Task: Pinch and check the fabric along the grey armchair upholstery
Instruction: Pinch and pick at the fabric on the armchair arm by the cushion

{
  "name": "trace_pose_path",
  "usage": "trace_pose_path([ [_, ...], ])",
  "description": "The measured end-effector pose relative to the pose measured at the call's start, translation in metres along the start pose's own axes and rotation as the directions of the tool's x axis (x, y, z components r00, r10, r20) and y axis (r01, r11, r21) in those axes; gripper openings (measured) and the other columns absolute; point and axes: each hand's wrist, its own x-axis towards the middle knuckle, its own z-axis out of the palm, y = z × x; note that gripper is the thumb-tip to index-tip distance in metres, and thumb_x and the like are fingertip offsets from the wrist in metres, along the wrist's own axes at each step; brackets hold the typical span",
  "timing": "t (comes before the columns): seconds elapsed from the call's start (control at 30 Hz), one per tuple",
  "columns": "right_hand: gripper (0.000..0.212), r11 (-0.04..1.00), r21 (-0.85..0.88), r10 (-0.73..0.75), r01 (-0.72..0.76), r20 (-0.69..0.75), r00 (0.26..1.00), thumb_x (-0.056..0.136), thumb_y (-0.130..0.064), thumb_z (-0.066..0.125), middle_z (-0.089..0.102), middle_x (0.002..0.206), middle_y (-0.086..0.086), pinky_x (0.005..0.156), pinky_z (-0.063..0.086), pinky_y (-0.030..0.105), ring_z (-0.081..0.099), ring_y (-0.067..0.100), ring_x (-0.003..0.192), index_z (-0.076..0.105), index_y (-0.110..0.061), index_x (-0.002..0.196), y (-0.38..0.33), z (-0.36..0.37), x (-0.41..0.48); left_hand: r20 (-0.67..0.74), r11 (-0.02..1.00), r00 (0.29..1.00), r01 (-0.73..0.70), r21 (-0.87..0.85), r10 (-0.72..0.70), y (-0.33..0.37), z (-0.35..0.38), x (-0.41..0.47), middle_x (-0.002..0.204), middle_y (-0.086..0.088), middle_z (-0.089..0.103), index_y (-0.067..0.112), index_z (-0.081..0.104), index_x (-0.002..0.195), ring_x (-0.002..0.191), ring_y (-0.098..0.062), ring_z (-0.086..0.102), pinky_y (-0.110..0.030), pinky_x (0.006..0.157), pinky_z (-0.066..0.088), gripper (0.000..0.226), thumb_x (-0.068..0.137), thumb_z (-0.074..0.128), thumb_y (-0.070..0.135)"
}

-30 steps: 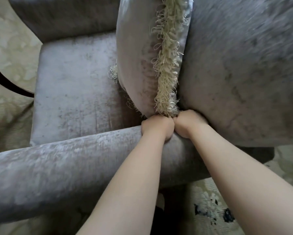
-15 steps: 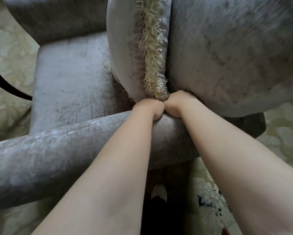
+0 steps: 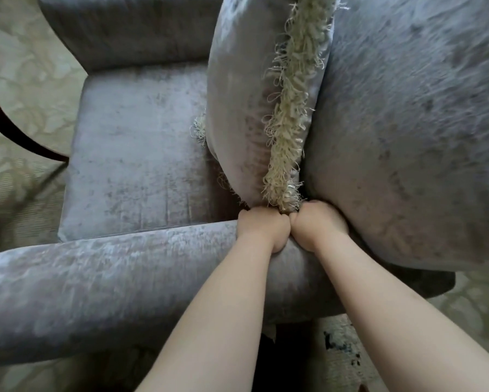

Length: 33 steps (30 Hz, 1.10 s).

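You are looking down on a pale, leaf-patterned carpet (image 3: 25, 66) that runs round all sides of the grey armchair (image 3: 407, 137). A dark curved wooden leg (image 3: 20, 137) of some other piece pokes in from the left edge, and a dark blotch (image 3: 342, 349) marks the carpet near the bottom, between your forearms. The chair's velvety cover shows light and dark streaks across the seat cushion (image 3: 136, 165). A matching grey pillow (image 3: 237, 80) stands on edge against the backrest, its cream fringe (image 3: 288, 123) running down the seam toward you. The near armrest (image 3: 110, 284) crosses the view from the lower left to the corner where it meets the backrest, and that is where both of your hands sit. Your left hand (image 3: 263, 230) and right hand (image 3: 315, 226) are side by side, knuckles touching, just below the bottom end of the fringe. Both grip the armrest, with the fingers curled over its top and tucked down the seat side out of sight and the thumbs pressed into the fabric on the near side. The fabric caught under the fingers is hidden.
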Motion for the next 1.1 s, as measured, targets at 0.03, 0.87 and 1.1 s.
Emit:
trace_pose_path([
  [0.03, 0.034, 1.0, -0.014, -0.01, 0.01, -0.005, 1.0, 0.083, -0.026, 0.043, 0.065, 0.109, 0.017, 0.068, 0.042, 0.03, 0.062, 0.033, 0.096, 0.068, -0.01, 0.101, -0.001, 0.0, 0.0, -0.013, 1.0, 1.0, 0.005, -0.015, -0.005, 0.0, 0.001, 0.0, 0.121, -0.012, 0.059, 0.01, 0.06, 0.113, 0.109, -0.032, 0.053, -0.038, 0.079, 0.032, 0.038, 0.092, 0.03, 0.02],
  [0.87, 0.036, 0.876, -0.106, -0.418, 0.471, 0.323, 0.849, 0.087, -0.022, 0.043, 0.058, 0.124, 0.012, 0.083, 0.04, 0.033, 0.055, 0.03, 0.113, 0.059, -0.012, 0.117, -0.372, 0.079, -0.05, 0.164, 0.577, 0.577, 0.815, -0.049, -0.8, -0.362, -0.015, -0.138, 0.137, -0.012, 0.041, 0.016, 0.046, 0.132, 0.127, -0.032, 0.034, -0.054, 0.104, 0.021, 0.065, 0.084, 0.028, 0.056],
  [1.1, 0.055, 0.92, -0.055, -0.368, 0.389, 0.221, 0.903, 0.092, -0.048, 0.023, 0.065, 0.108, 0.012, 0.073, 0.033, 0.035, 0.059, 0.03, 0.102, 0.065, -0.013, 0.097, -0.372, 0.106, -0.04, 0.315, 0.413, 0.433, 0.901, -0.131, -0.845, -0.403, -0.015, -0.138, 0.133, -0.017, 0.044, 0.009, 0.046, 0.132, 0.118, -0.038, 0.044, -0.052, 0.096, 0.035, 0.069, 0.082, 0.033, 0.056],
])
